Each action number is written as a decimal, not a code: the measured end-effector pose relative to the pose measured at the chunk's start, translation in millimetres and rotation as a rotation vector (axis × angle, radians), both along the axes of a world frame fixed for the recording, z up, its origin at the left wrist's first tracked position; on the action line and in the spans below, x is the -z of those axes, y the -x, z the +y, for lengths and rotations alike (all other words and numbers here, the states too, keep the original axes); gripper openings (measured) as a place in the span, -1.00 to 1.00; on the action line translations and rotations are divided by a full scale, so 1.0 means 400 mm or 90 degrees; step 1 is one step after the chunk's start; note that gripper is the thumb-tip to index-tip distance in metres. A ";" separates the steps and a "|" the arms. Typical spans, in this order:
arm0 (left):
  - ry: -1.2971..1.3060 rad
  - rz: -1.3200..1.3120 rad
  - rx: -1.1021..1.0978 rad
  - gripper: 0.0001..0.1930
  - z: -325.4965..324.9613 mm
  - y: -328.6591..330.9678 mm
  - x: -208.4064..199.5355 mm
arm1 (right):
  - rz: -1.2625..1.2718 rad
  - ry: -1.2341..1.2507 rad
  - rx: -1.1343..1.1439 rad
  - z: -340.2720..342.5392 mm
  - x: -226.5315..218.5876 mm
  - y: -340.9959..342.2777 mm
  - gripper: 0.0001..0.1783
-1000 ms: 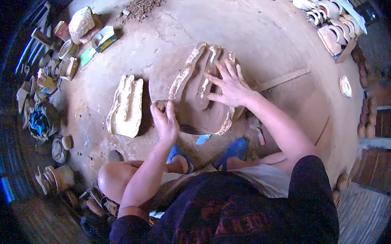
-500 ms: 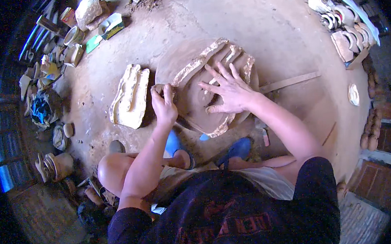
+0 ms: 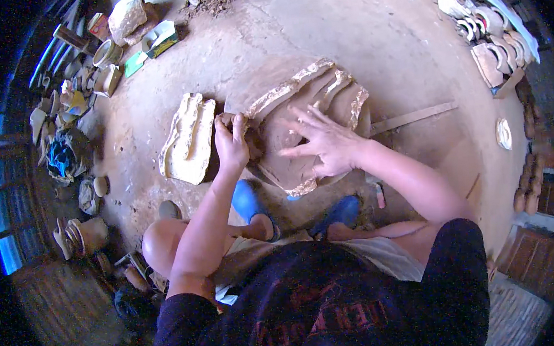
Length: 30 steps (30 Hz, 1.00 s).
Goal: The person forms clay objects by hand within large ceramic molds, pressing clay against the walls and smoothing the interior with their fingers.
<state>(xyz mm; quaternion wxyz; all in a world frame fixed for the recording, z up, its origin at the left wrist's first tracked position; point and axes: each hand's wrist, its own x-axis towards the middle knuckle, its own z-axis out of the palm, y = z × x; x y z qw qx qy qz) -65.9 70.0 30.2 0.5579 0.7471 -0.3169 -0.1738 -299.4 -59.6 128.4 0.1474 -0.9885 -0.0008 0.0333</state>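
A large plaster mould (image 3: 288, 90) with a pale, rough rim lies on a round board (image 3: 238, 98) on the floor before me. Brown clay (image 3: 283, 113) lines its hollow. My right hand (image 3: 331, 146) is spread over the mould's near right part, its fingers apart and holding nothing; whether the fingertips press on the clay cannot be told. At the mould's left edge my left hand (image 3: 231, 143) pinches a small dark brown clay lump (image 3: 226, 118). Left of that hand lies a second, cream-coloured mould piece (image 3: 187, 140) with a grooved hollow.
A flat wooden strip (image 3: 412, 118) reaches right from the board. Bowls, a box (image 3: 159, 39) and a pale block (image 3: 127, 19) crowd the far left. Curved pieces (image 3: 502, 51) are stacked at far right. My feet in blue shoes (image 3: 249, 201) stand close to the mould.
The mould has turned a little clockwise. My right hand has shifted slightly nearer to me, fingers still spread. The left hand keeps its pinch on the clay lump at the rim.
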 end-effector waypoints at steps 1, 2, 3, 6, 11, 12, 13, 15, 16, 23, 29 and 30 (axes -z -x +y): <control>0.003 -0.011 0.000 -0.67 0.002 0.000 -0.003 | -0.087 -0.052 0.038 0.000 -0.004 0.013 -0.42; 0.006 -0.021 -0.002 -0.67 0.004 0.005 -0.008 | -0.264 -0.114 0.099 0.003 0.013 0.011 -0.68; 0.006 -0.020 -0.004 -0.67 0.007 0.011 -0.012 | -0.263 -0.114 0.097 0.000 0.016 0.034 -0.68; -0.024 -0.008 0.022 -0.66 0.016 0.039 -0.028 | -0.187 -0.233 0.316 0.007 0.023 0.087 -0.83; -0.037 -0.009 0.021 -0.63 0.046 0.063 0.020 | -0.114 -0.084 0.190 0.018 0.041 0.057 -0.71; -0.029 -0.037 0.010 -0.68 0.049 0.071 0.030 | -0.105 0.013 0.124 0.015 0.044 0.046 -0.67; -0.022 -0.066 -0.002 -0.72 0.054 0.078 0.039 | -0.104 0.012 0.121 0.012 0.047 0.035 -0.67; -0.030 -0.019 0.015 -0.72 0.058 0.104 0.023 | -0.082 0.088 0.060 0.005 0.056 0.023 -0.60; -0.018 -0.028 0.019 -0.64 0.057 0.117 0.027 | -0.080 0.089 0.059 0.002 0.057 0.023 -0.60; 0.013 0.038 0.040 -0.56 0.081 0.156 0.018 | 0.005 0.091 0.127 0.017 0.025 -0.010 -0.52; 0.021 -0.062 0.020 -0.58 0.095 0.184 0.030 | 0.190 0.069 0.298 0.057 -0.023 -0.053 -0.50; -0.014 -0.059 0.030 -0.58 0.098 0.188 0.029 | 0.240 0.062 0.348 0.064 -0.030 -0.063 -0.51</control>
